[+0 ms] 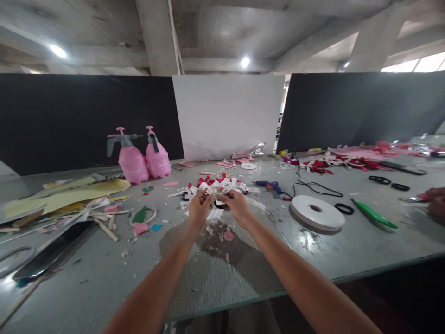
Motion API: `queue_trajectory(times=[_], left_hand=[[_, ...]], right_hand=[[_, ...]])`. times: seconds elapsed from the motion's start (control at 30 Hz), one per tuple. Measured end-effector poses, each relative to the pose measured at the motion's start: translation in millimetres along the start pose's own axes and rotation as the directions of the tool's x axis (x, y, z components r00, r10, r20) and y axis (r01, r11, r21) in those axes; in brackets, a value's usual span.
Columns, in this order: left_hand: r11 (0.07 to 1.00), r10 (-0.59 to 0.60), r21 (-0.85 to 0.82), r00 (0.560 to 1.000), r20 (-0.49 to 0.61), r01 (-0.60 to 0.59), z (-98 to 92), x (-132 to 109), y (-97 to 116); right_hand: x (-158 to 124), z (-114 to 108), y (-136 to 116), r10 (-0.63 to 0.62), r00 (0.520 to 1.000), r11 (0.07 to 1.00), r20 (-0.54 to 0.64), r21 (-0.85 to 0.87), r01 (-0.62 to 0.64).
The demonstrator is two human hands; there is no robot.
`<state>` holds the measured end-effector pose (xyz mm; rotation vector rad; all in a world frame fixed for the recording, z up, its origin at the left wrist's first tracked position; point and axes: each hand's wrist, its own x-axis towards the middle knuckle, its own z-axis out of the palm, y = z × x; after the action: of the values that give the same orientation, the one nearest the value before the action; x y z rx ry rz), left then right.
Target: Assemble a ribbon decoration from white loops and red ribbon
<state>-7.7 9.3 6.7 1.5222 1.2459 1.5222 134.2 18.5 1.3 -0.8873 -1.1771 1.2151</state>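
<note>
Over the middle of the table, my left hand (pixel 199 208) and my right hand (pixel 238 207) are close together with fingers pinched. Between the fingertips is a piece of white ribbon (pixel 216 189); its exact shape is too small to make out. A black band (pixel 219 204) shows just under the fingers, and I cannot tell whether it is held or lies on the table. Right behind my hands lies a pile of red and white ribbon bows (pixel 210 180), partly hidden by them. Scraps of white ribbon (pixel 256 202) lie beside my right hand.
To the right are a blue glue gun (pixel 270 185), a large white ribbon roll (pixel 317 213), black rings (pixel 344 208) and a green tool (pixel 373 214). Another person's hand (pixel 437 202) is at the far right. Pink spray bottles (pixel 133 163), paper scraps and a phone (pixel 54 253) stand or lie left.
</note>
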Motion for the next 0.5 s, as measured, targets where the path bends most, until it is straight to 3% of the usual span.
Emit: queue_trajectory(times=[0.07,0.17,0.23,0.3,0.4,0.5], left_hand=[[1.0,-0.012,0.003,1.0,0.007,0.012,-1.3,2,1],[0.987,0.071,0.143,0.997,-0.018,-0.068,-9.3,11,1],[0.948,0.075,0.312,0.997,-0.028,-0.063,-19.5,22,-1],[0.863,0.022,0.504,1.0,-0.007,-0.015,-34.7,31,-3],[0.743,0.11,0.668,0.993,-0.047,-0.051,-74.8,36,3],[0.606,0.123,0.796,0.987,-0.1,0.005,-146.5,29,20]], right_hand=[[2,1,2,-0.039,0.998,0.999,0.048,0.015,0.038],[15,0,3,-0.056,0.993,0.996,0.103,-0.068,0.064],[29,-4,-2,-0.038,0.999,0.962,0.029,-0.269,0.044],[41,-11,-11,-0.113,0.989,0.867,-0.097,-0.496,0.051],[45,-25,-29,-0.264,0.962,0.743,-0.071,-0.65,0.156],[28,-34,-44,-0.237,0.969,0.71,0.075,-0.667,0.226]])
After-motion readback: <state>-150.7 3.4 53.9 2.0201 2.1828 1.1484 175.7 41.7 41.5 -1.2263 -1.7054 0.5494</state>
